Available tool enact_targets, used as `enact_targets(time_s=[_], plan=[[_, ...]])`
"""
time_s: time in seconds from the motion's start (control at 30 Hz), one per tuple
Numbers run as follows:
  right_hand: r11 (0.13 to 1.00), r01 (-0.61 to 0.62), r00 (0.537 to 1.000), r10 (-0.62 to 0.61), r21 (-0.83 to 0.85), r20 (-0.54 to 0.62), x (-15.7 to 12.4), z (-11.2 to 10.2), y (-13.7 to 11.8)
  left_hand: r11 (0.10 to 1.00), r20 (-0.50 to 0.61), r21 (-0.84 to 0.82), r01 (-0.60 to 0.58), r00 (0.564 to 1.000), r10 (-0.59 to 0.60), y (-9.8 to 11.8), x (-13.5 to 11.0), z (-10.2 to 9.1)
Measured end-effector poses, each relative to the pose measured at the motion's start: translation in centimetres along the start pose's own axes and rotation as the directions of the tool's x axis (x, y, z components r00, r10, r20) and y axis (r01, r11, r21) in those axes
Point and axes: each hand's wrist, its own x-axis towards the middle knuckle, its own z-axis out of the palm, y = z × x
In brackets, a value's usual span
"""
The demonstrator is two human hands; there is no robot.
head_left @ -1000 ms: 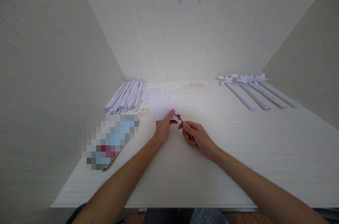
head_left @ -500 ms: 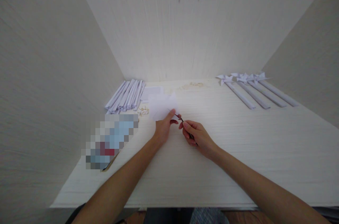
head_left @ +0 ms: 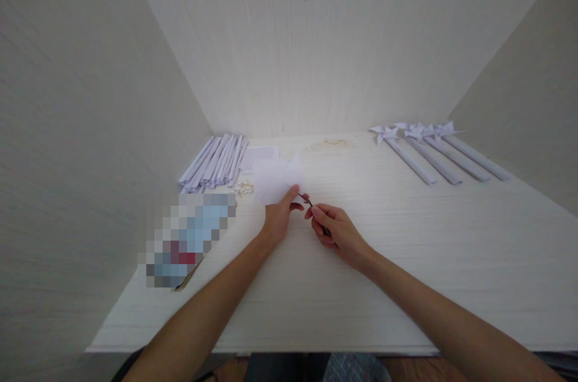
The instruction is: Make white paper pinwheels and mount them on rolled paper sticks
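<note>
My left hand (head_left: 277,216) pinches a white paper piece (head_left: 275,180) by its near edge and holds it just above the table. My right hand (head_left: 336,231) is closed around small dark scissors (head_left: 310,204), whose blades point at the paper's lower right edge beside my left thumb. The two hands are almost touching near the middle of the white table (head_left: 406,261).
A bundle of folded white paper sticks (head_left: 217,160) lies at the back left, with small pale bits (head_left: 244,188) and a flat white sheet (head_left: 261,156) nearby. Several finished paper pinwheels (head_left: 428,147) lie at the back right. A blurred-out object (head_left: 189,237) sits at the left. Walls enclose three sides.
Hardly anything differs: both hands keep their grips and places, and the view has shifted a little.
</note>
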Motion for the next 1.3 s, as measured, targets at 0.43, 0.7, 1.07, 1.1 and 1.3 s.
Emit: enact_targets(time_s=[0.43,0.7,1.07,1.1,1.3], plan=[[1.000,-0.008,1.000,0.008,0.010,-0.007,0.00,-0.01,0.02,1.000,0.015,-0.024,-0.020,1.000,0.020,-0.12,0.05,-0.09],[1.000,-0.012,1.000,0.012,0.028,-0.013,-0.12,0.08,-0.13,0.999,0.026,-0.037,-0.024,0.999,0.025,-0.08,0.06,-0.09],[1.000,-0.012,1.000,0.013,0.027,-0.018,-0.13,0.02,-0.05,0.998,0.017,-0.055,-0.032,0.999,0.033,-0.13,0.14,-0.04],[1.000,-0.014,1.000,0.014,0.026,-0.015,-0.11,0.02,-0.06,0.998,0.010,-0.055,-0.028,1.000,0.028,-0.11,0.12,-0.01],[1.000,-0.024,1.000,0.024,-0.002,0.011,0.05,0.08,-0.03,0.999,0.021,-0.019,-0.030,0.999,0.030,-0.05,0.17,-0.09]])
